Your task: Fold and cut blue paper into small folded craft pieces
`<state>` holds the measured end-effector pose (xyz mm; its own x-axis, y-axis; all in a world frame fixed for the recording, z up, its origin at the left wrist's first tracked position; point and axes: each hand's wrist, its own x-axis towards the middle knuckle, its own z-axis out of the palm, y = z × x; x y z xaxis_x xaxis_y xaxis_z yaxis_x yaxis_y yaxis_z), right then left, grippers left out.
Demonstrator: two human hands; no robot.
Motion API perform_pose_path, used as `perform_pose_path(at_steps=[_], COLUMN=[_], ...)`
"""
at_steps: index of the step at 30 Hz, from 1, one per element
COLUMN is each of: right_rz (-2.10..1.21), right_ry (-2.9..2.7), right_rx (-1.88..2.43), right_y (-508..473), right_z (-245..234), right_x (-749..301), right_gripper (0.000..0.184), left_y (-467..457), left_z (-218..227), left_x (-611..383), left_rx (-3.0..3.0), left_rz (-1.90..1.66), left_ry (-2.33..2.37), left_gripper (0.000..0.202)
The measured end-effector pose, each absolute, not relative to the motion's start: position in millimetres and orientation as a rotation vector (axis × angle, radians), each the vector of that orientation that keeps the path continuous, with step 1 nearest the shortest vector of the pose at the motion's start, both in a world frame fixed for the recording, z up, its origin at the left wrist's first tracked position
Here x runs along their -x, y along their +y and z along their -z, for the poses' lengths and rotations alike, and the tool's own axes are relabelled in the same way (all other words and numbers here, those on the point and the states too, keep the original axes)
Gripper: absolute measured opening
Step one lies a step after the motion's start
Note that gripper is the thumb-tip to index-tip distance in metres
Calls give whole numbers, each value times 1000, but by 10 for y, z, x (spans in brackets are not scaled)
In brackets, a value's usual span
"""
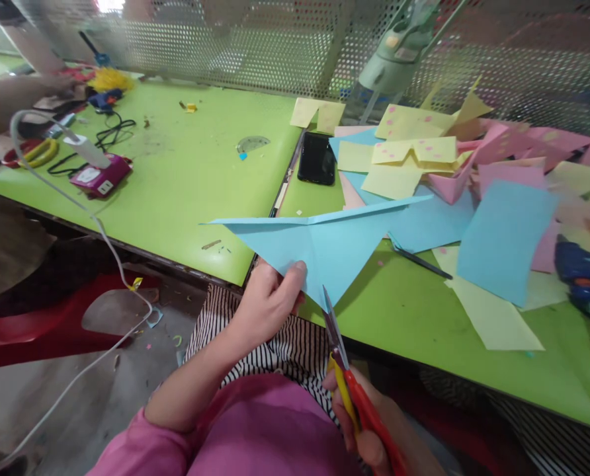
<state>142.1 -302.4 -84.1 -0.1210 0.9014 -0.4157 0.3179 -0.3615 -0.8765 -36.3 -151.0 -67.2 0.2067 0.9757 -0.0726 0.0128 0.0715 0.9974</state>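
My left hand (268, 301) pinches the lower left edge of a folded light-blue paper triangle (325, 241), held just above the front edge of the green table (196, 165). My right hand (369, 423) grips red-and-yellow scissors (347, 377) low in front of my lap. Their blades point up and meet the bottom tip of the blue paper.
Loose blue, yellow and pink sheets (503, 238) are piled on the right. A black phone (317, 158) lies mid-table, a blue glue gun (580, 274) at far right, a pen (421, 261) by the sheets. A pink box (99, 177) with a white cable sits left. Another person's arm (12, 99) rests far left.
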Motion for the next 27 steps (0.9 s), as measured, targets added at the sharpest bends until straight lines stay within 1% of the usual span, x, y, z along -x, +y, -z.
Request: perform_pose_path(at_steps=[8,12,19,27], right_rz=[-1531,-1556,-1588,-1519], right_ry=[-1329,-1334,-1354,-1355], right_rx=[1657,1640,1631,1638], right_y=[-3002,-2982,-2983,-2962], right_z=[852,847,837,739], right_x=[-1448,-1463,-1477,-1376], right_gripper=[63,63,58,67], left_y=[-1528,-1525,-1537,-1630], left_z=[678,682,655,704], left_x=[365,363,372,356], left_rx=[-1282,-1303,-1307,-1313], left_rz=[-972,-974,-939,-924], left_ry=[1120,1115,1130,1127], left_gripper=[42,43,43,45])
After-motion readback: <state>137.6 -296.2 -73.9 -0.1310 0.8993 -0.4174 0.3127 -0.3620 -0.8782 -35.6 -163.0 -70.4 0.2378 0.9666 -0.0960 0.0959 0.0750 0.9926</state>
